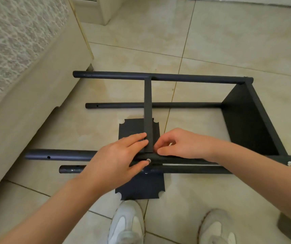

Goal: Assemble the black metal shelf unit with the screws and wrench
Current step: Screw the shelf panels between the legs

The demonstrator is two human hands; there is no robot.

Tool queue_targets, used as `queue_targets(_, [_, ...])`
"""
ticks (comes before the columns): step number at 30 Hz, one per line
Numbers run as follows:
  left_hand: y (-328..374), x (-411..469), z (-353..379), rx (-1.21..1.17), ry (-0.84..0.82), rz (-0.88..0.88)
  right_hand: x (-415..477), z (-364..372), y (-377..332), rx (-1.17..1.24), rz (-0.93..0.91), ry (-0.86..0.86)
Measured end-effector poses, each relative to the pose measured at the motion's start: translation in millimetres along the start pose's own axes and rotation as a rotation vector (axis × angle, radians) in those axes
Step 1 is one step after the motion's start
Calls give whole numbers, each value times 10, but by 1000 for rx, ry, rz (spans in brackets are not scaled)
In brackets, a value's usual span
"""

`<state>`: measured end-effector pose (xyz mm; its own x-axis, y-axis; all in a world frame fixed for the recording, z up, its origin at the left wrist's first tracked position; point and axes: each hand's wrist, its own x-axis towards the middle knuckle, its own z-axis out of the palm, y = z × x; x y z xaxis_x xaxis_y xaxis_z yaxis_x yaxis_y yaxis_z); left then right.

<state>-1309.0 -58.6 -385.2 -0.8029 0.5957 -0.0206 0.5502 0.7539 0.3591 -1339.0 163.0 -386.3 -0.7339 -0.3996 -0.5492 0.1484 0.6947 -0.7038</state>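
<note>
The black shelf unit lies on its side on the tiled floor, with long tubes running left to right. An end panel is fixed at the right. The middle shelf panel stands edge-on between the far tube and the near tube. My left hand rests flat against this panel's left side, its thumb touching a silver screw in the near tube. My right hand has curled fingers pinching the panel's right edge just above the tube. No wrench is in sight.
A loose black panel with notched corners lies flat on the floor under the frame. A second screw sits at the right tube end. A beige sofa runs along the left. My shoes stand near the bottom edge.
</note>
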Motion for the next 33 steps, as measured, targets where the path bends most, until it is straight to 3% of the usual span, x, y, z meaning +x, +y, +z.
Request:
queue_targets(6, [221, -308, 75, -204, 419, -57, -263, 214, 79, -174, -86, 224])
queue_targets(8, [345, -408, 115, -368, 482, -260, -361, 265, 121, -228, -88, 273])
queue_targets(11, [406, -454, 225, -808, 238, -786, -495, 299, 146, -275, -78, 333])
queue_targets(13, [381, -444, 291, -1199, 96, -1025, -564, 323, 147, -282, -75, 334])
queue_targets(16, [310, -340, 269, -1670, 249, -1089, -598, 303, 143, -263, -84, 325])
queue_targets(18, [276, -266, 261, -1822, 425, -1096, -591, 276, 135, -274, -83, 314])
queue_targets(25, [383, -184, 287, -1748, 571, -1142, -610, 206, 152, -297, -112, 244])
queue_targets(33, [526, -74, -8, -1632, 610, -1001, -694, -5, 183, -256, -178, 282])
